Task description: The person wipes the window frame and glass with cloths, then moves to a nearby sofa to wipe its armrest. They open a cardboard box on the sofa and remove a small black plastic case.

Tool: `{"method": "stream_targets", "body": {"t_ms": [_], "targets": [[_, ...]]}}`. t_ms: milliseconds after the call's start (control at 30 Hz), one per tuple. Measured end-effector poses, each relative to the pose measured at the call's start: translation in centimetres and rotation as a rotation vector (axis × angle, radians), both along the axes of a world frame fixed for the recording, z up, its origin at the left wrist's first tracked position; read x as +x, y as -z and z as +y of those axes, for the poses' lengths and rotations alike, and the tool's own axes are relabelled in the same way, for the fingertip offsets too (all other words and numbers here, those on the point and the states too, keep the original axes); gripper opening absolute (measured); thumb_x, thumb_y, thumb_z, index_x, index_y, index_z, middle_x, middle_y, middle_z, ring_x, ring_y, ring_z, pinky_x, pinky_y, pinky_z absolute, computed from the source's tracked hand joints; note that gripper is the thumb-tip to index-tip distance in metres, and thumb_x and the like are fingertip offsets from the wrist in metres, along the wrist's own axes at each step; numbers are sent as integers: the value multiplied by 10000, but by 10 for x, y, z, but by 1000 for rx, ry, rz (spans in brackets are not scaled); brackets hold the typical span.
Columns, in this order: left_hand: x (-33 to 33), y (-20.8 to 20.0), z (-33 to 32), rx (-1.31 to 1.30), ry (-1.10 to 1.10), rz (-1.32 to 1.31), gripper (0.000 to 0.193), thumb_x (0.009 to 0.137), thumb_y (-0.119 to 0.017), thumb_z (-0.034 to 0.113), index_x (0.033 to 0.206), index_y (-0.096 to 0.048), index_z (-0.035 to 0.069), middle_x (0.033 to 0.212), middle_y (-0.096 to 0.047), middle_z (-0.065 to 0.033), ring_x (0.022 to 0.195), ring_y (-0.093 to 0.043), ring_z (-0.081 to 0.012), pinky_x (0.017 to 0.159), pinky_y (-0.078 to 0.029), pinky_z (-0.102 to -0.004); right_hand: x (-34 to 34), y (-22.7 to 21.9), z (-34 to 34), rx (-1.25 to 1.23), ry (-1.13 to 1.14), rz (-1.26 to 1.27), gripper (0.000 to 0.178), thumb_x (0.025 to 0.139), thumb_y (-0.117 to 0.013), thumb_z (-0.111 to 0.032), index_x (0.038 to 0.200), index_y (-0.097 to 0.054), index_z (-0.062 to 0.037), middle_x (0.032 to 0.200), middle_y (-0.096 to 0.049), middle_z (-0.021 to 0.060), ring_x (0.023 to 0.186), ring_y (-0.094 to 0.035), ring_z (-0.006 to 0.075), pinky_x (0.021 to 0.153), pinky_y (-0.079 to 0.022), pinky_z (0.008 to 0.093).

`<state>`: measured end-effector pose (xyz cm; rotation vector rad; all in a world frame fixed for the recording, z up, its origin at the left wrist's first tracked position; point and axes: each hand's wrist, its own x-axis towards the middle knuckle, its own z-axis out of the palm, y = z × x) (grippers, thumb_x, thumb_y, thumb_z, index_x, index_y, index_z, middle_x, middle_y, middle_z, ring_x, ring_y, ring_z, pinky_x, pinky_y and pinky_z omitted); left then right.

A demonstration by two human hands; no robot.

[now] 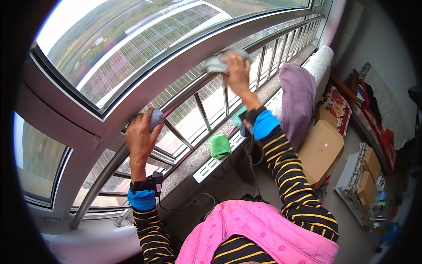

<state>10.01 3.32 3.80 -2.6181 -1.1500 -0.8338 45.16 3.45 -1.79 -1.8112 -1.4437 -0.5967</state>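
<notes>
Hills and a long pale-edged structure are showing behind the silver window frame; alongside the frame, a metal railing is running above a speckled stone sill; we are reaching to that railing with both arms, wearing striped sleeves and a pink quilted vest. With our right grip we are holding a grey cloth, partly blurred, our fingers bending over it at the top rail; with our left grip, nearer along the same rail, we are clasping a rounded grey-blue item between thumb and fingers; we cannot tell its kind. Between our forearms, a folded green cloth is lying where the sill is meeting a white slotted strip; to our right, a purple towel is hanging down; beside it, a brown cardboard box is sitting near a red floral fabric.
</notes>
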Motion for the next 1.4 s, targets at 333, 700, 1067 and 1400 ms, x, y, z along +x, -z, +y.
{"method": "stream_targets", "body": {"t_ms": [333, 700, 1067, 1400], "targets": [[-3, -4, 0, -39, 112, -94, 482, 816, -675, 445, 1182, -627, 135, 1071, -658, -97, 958, -628, -300, 807, -491, -388, 39, -36, 15, 251, -526, 843, 329, 965, -579, -332, 1060, -661, -28, 815, -657, -2, 771, -521, 75, 705, -447, 250], [-10, -5, 5, -287, 209, -468, 329, 880, -637, 159, 1201, -606, 101, 1065, -662, -99, 965, -655, -248, 814, -502, -315, -111, -44, -4, -67, -495, -43, 324, 901, -592, -369, 1101, -648, -120, 1071, -657, 78, 1101, -572, 263, 1017, -302, 499], [-11, -1, 8, -148, 285, -381, 206, 798, -719, 137, 1000, -700, 98, 941, -655, -42, 854, -648, -247, 705, -500, -340, -159, -65, 2, 246, -643, 380, 371, 860, -625, -448, 889, -671, -81, 795, -658, 150, 746, -640, 365, 662, -493, 431], [-10, 0, 8, -166, 250, -511, 693, 678, -812, 81, 1290, -492, 141, 1214, -525, -69, 1016, -604, -231, 863, -543, -335, -165, -81, 3, 87, -568, 567, 489, 894, -553, -538, 789, -684, -79, 711, -658, 143, 684, -657, 330, 586, -489, 422]]}}
